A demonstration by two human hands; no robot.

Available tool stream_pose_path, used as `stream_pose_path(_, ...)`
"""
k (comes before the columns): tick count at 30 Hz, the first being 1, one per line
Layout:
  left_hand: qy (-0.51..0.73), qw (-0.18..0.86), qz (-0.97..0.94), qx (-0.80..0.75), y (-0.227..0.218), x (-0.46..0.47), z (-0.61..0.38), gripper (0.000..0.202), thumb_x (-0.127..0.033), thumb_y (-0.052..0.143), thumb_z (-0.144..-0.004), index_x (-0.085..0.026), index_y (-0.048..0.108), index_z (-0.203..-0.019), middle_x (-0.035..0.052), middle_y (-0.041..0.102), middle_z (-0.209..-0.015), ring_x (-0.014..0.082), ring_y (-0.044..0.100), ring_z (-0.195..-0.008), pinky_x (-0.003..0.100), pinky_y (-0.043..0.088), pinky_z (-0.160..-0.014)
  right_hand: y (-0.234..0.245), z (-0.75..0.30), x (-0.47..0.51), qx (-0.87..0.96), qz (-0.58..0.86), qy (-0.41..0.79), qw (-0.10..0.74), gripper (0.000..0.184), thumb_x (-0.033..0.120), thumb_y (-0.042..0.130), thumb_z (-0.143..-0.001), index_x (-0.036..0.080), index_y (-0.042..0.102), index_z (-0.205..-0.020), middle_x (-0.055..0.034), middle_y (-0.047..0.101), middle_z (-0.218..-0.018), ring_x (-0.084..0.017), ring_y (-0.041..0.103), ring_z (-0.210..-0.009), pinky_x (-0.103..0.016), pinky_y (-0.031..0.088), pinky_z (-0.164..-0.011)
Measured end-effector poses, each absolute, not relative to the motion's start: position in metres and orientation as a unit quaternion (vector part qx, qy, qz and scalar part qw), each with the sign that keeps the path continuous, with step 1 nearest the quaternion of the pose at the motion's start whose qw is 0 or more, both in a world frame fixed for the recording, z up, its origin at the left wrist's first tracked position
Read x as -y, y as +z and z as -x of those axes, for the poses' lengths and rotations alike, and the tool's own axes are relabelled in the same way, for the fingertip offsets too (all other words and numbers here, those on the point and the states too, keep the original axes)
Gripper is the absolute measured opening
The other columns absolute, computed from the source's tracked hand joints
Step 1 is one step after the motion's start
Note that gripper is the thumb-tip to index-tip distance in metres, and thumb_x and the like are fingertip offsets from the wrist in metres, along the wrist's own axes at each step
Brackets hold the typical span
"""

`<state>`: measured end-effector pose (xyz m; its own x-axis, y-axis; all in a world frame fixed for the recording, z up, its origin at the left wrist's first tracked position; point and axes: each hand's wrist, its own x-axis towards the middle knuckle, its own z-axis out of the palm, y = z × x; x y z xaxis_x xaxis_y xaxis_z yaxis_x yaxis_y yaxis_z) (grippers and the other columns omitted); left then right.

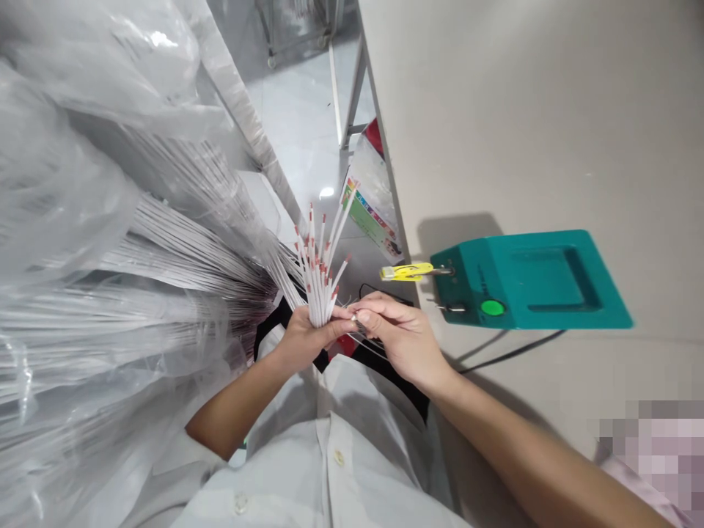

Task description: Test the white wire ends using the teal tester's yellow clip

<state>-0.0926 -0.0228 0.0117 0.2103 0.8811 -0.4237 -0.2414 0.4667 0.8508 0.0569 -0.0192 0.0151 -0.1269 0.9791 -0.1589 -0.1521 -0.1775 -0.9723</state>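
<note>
My left hand (303, 339) is closed around a bundle of thin white wires with red tips (319, 264), which fan upward out of the fist. My right hand (393, 330) is beside it, fingers pinched together at the base of the bundle, touching the wires and the left thumb. Both hands are held over my lap, just off the left edge of the table. What the right fingertips pinch is too small to make out.
A teal machine (531, 282) with a green button (493, 307) and a yellow-handled lever (407, 272) sits on the beige table (522, 110), its black cable trailing toward me. Clear plastic bags of white wires (110, 257) fill the left. A table leg and packages stand on the floor beyond.
</note>
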Motion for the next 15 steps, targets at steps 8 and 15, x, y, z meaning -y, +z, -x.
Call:
stream_pose_path(8, 0.414, 0.628, -0.362, -0.550, 0.012, 0.028, 0.084, 0.028, -0.041, 0.071, -0.067, -0.014, 0.071, -0.075, -0.0042, 0.049, -0.041, 0.0050, 0.038, -0.035, 0.020, 0.028, -0.036, 0.014, -0.055, 0.017, 0.354, 0.491, 0.667, 0.435, 0.021, 0.041, 0.070, -0.071, 0.020, 0.071, -0.074, 0.0026, 0.054, -0.054, -0.009, 0.045, -0.048, -0.025, 0.041, -0.047)
stream_pose_path(15, 0.431, 0.596, -0.351, -0.579, 0.015, 0.028, 0.074, 0.021, -0.035, 0.069, -0.068, -0.014, 0.070, -0.073, -0.0032, 0.053, -0.047, 0.0052, 0.038, -0.038, 0.020, 0.030, -0.038, 0.017, -0.056, 0.017, 0.476, 0.531, 0.524, 0.465, 0.012, 0.032, 0.067, -0.074, 0.021, 0.070, -0.070, -0.0017, 0.063, -0.071, -0.013, 0.056, -0.063, -0.028, 0.046, -0.059)
